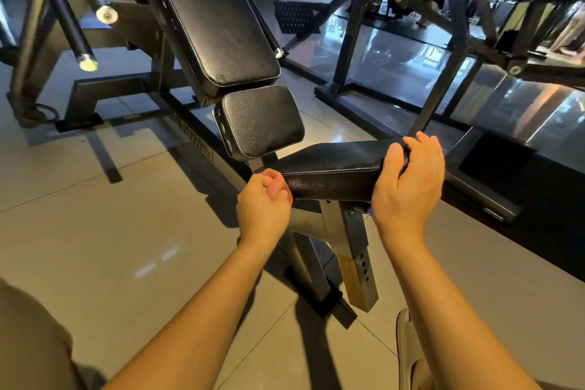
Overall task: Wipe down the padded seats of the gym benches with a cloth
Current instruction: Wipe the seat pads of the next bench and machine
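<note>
Gym floor [110,231] is pale glossy tile, and the surface I'm working at is a black incline bench. Starting at my right hand [408,187]: it's wrapped over the right end of the front pad [335,165], thumb lying along the near top edge and fingers curled round the far side, so a proper grip on the padding. My left hand [262,199] is balled up tight at the pad's left corner, knuckles toward me, touching the corner; can't make out anything inside the fist. That front pad sits level, crosswise in front of me, on a grey metal post [357,263] with a row of adjustment holes down its side. Just past it is the small seat pad [262,123], tipped up a bit, and right behind that the long back pad [215,16] leaning away at a steep angle, the two almost touching. Off to the left are a couple of dark bars [63,9] with pale end caps, and to the right a dark angled rack frame [449,41] over a shinier, darker stretch of flooring. Bottom right corner shows my sandal [406,348] on the tile.
</note>
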